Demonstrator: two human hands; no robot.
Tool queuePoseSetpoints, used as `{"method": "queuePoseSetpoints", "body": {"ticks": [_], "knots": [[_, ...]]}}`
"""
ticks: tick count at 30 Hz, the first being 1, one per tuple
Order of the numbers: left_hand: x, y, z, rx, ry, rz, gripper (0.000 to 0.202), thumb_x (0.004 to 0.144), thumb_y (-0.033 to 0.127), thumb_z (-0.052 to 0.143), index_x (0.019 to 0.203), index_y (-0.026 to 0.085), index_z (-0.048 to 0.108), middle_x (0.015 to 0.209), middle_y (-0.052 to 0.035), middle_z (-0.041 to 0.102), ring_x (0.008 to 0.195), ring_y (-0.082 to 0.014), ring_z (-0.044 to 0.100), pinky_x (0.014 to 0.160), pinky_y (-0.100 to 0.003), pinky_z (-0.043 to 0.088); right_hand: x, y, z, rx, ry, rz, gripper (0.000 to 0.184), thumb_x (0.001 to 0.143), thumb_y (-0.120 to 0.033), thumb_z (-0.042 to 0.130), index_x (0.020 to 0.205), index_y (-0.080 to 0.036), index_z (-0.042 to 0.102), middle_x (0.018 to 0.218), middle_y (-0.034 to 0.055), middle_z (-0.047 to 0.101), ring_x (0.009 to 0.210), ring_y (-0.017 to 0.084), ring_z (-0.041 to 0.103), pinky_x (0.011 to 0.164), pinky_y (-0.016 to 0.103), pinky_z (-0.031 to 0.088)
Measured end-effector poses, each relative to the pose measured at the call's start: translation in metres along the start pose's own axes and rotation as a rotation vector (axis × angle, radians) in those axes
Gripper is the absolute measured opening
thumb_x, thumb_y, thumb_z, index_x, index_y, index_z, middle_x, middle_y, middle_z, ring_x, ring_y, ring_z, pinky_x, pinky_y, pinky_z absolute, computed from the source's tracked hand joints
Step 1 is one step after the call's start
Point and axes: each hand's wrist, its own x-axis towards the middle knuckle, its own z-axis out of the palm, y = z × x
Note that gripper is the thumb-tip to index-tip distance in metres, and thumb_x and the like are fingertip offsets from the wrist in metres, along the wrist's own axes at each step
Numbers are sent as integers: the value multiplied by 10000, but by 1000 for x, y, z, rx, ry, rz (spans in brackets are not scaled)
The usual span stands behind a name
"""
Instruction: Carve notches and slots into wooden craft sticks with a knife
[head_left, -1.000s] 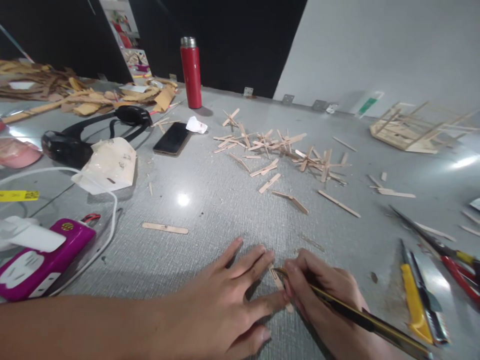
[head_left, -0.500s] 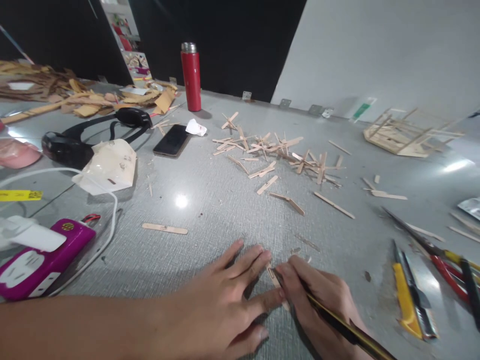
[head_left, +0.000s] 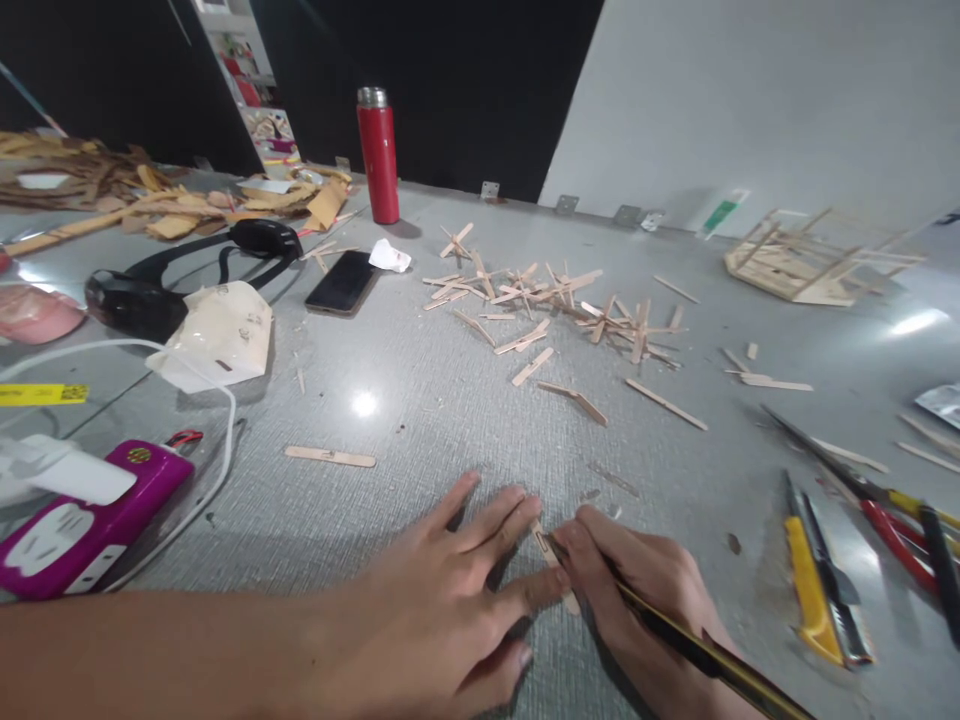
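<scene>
My left hand point(head_left: 442, 600) lies flat on the grey table point(head_left: 420, 400) with fingers spread, pressing down a small wooden stick point(head_left: 551, 560) that shows between my fingers. My right hand point(head_left: 645, 590) is closed around a yellow-and-black pencil point(head_left: 697, 655), whose tip rests on that stick near my left fingertips. Most of the stick is hidden under my fingers.
A scatter of cut wooden sticks point(head_left: 555, 310) lies mid-table, one loose stick point(head_left: 330, 457) at left. A yellow utility knife point(head_left: 814, 580) and red-handled pliers point(head_left: 892, 515) lie at right, a stick frame model point(head_left: 806, 265) far right. Phone point(head_left: 343, 282), red flask point(head_left: 379, 155), purple power strip point(head_left: 82, 520) sit left.
The view has shifted slightly; both hands stay on the stick, the right hand and pencil edging a little left and up.
</scene>
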Motion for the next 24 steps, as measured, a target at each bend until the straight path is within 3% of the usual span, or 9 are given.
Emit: {"method": "queuePoseSetpoints", "body": {"ticks": [8,13,17,24], "knots": [[-1,-1,0,-1,-2,11,552,1036,341,411,1562,198,320,1594,-184,354,1508,-332,260,1235,-570,160,-4,6,0,7,-30,35,342,1055,-315,430,727,-238,368,592,-76,407,506,87,373,504,261,310],[-2,-4,-2,-27,-19,16,504,1037,263,379,1489,39,375,1581,-179,386,1524,-265,225,1277,-443,135,-2,4,-1,5,-27,14,352,1054,-317,426,720,-239,347,591,-75,394,496,86,352,495,254,306],[-1,-3,1,28,-36,17,539,1042,265,361,1498,-20,329,1590,-211,350,1536,-268,167,1284,-434,97,-3,1,-2,-2,-53,-13,319,1048,-311,417,738,-247,375,606,-58,450,503,98,394,503,250,350],[-1,-1,5,79,-39,-2,564,1044,291,365,1513,-18,316,1589,-207,357,1537,-260,168,1283,-413,77,-1,-32,-23,-19,-52,-52,299,1017,-424,413,808,-283,574,662,35,616,540,176,539,586,321,497]]}}
